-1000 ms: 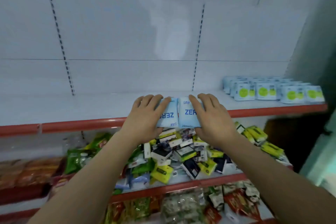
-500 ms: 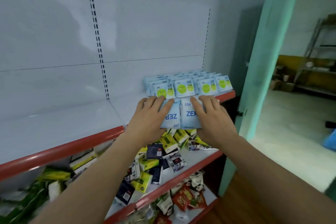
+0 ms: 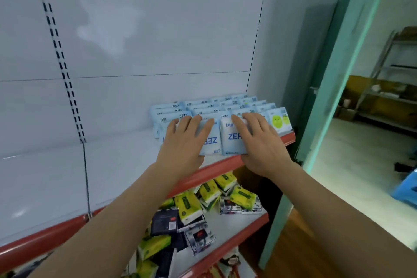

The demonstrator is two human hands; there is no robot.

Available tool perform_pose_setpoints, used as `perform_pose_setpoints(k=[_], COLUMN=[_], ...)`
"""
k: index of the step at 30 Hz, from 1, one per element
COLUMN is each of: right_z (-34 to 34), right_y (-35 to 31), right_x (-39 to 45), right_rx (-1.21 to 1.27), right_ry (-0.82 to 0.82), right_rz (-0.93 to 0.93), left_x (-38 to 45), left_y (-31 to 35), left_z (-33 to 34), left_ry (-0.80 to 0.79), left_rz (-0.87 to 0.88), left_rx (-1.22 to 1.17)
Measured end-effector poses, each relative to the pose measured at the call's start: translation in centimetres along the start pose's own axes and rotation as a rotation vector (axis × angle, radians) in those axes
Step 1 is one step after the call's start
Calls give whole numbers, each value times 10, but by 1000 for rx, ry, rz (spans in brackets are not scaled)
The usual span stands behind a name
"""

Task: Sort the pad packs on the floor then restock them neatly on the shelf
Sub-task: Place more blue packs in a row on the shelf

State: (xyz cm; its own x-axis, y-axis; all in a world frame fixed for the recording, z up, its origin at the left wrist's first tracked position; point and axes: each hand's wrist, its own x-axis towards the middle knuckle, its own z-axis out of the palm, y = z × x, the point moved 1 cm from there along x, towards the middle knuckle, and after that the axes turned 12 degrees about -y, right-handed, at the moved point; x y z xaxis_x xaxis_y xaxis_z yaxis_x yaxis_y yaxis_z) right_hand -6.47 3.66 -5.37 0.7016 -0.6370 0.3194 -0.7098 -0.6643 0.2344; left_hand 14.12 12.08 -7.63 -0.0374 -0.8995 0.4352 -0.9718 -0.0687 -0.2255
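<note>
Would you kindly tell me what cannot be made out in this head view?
- Pack lettering: left hand and right hand cover part of the two packs.
- Rear rows of packs: front rows hide them; print too small.
- Bottom shelf goods: cut off by frame edge.

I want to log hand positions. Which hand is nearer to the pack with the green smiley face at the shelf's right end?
Right. The right hand lies just beside the green-face pack; the left hand is farther left.
</note>
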Motion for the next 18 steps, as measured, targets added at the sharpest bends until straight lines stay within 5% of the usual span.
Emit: perform_pose_setpoints(k=[18], right_z=[81], right_y=[48], right_x=[113], right_rx=[90], right_ry=[-6], right_rz=[-583], left_x=[25], left_y=[5], left_z=[37], left_ry=[-120], left_rz=[-370], left_rx=[109])
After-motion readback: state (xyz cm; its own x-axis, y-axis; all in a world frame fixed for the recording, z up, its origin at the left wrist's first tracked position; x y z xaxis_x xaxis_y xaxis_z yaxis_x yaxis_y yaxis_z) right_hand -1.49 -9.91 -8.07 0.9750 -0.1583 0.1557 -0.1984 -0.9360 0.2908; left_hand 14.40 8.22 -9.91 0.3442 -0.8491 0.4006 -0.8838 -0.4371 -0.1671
